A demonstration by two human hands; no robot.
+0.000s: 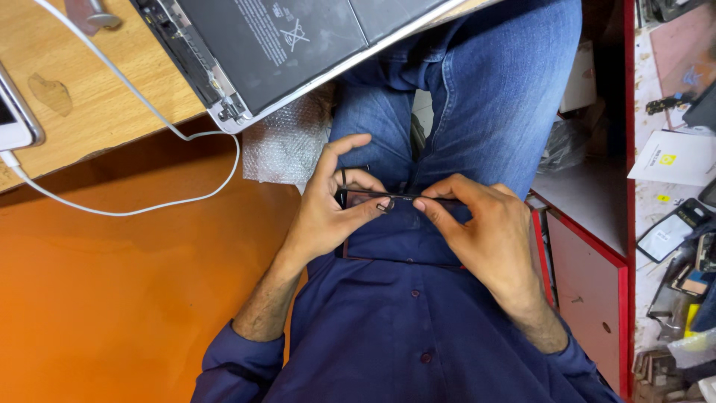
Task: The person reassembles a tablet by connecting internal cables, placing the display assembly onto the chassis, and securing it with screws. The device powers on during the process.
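A thin dark screen panel [399,198] rests edge-on over my lap, against my blue jeans. My left hand [328,205] grips its left end, with the thumb pressed along the top edge and the index finger raised. My right hand [485,227] pinches the top edge from the right, its thumb and forefinger meeting near the left thumb. Most of the panel's face is hidden behind my hands and my dark blue shirt.
An opened tablet shell [283,45] with dark battery cells overhangs the wooden bench [89,112]. A white cable [149,201] loops from a white phone [15,112] at the left edge. Bubble wrap [283,142] hangs below the tablet. Red shelving [597,276] and loose phone parts [679,239] crowd the right.
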